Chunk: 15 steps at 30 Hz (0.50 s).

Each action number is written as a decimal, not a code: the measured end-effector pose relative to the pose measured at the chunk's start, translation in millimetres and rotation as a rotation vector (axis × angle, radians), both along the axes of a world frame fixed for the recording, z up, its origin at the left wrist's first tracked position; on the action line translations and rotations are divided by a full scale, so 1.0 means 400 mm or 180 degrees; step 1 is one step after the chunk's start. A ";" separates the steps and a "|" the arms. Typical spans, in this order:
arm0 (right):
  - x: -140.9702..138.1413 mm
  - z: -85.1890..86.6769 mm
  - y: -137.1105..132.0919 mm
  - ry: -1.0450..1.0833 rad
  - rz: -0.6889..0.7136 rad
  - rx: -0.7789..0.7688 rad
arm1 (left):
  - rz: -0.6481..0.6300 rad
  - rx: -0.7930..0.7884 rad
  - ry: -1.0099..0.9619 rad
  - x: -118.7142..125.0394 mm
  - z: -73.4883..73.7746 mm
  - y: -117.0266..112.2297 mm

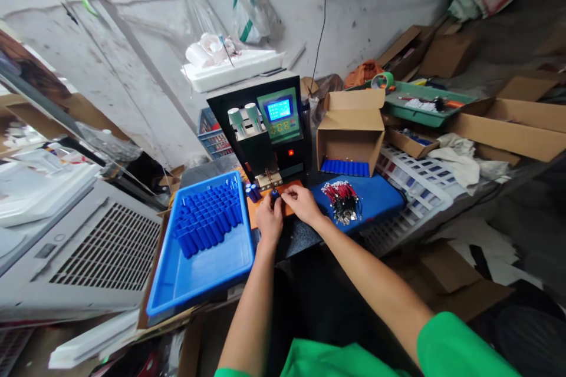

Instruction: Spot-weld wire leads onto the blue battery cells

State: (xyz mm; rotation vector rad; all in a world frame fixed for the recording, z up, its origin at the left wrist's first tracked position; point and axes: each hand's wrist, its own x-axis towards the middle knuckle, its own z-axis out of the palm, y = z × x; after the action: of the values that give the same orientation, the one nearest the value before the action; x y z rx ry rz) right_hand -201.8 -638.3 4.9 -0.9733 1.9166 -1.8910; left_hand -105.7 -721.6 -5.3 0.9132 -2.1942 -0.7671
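Observation:
My left hand [269, 218] is closed around a blue battery cell [275, 194] that stands on an orange board [253, 211]. Beside it, the fingers of my right hand [303, 203] are pinched together close to the cell's top; whatever they hold is too small to make out. Just behind the fingers are the electrode tips [269, 179] of a black spot welder [239, 156] with a lit blue screen [279, 109]. A few more blue cells [253, 191] stand left of my left hand.
To the left, a blue tray [177, 291] holds many upright blue cells [207, 218]. Red and black wire leads [345, 203] lie on a blue pad [380, 200] at right. Behind them, an open cardboard box [351, 121] contains a row of blue cells [345, 167].

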 end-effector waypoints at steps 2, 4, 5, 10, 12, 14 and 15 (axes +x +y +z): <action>0.006 0.009 0.028 0.0392 -0.0165 0.0075 | -0.0058 0.0027 0.0032 0.002 -0.002 0.000; 0.013 0.026 0.054 0.0924 -0.0395 0.0064 | -0.0139 0.0005 0.0114 0.004 -0.007 -0.002; 0.015 0.036 0.063 0.1219 -0.0521 0.0059 | -0.0183 -0.0036 0.0159 0.004 -0.011 -0.003; 0.014 0.087 0.074 0.2449 -0.0396 0.0537 | -0.0525 -0.0329 0.0317 0.010 -0.030 -0.016; 0.011 0.095 0.066 0.2644 -0.0072 0.0857 | -0.0650 -0.0407 0.0334 0.012 -0.034 -0.020; 0.010 0.094 0.058 0.2698 0.0103 0.1088 | -0.0687 -0.0468 0.0331 0.012 -0.035 -0.023; 0.009 0.091 0.054 0.2703 0.0119 0.1152 | -0.0669 -0.0491 0.0337 0.011 -0.035 -0.023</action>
State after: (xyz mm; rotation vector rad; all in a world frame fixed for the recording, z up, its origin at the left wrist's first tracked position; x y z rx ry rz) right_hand -198.4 -616.6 41.2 -1.8412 2.5067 -1.0883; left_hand -101.1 -731.0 -19.1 0.5597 -2.2424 -0.7134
